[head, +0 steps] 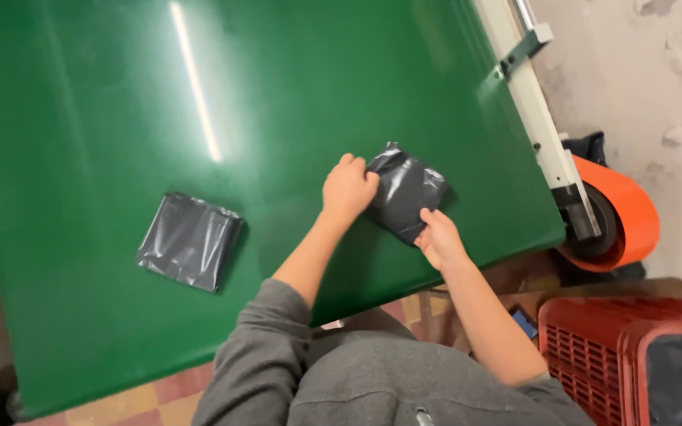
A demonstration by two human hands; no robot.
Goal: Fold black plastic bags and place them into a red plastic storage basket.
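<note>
Both hands on one dark pouch, right of centre on the green belt.

We find the left hand [348, 189] pressing with curled fingers on the upper-left edge of the pouch [406, 193], and the right hand [438, 239] pinching its lower-right corner between thumb and fingers. The pouch lies directly between the two hands, touching both, its long axis running from upper left to lower right; neither hand is nearer. It is glossy grey-black plastic, crumpled, with no label that we can make out. A second pouch [190, 241], flat and squarish, lies well apart at centre left of the belt [104, 102]. Beyond the belt's right edge we note an orange roller [629, 221] and, at lower right, a red crate [593, 343] holding dark plastic.
</note>
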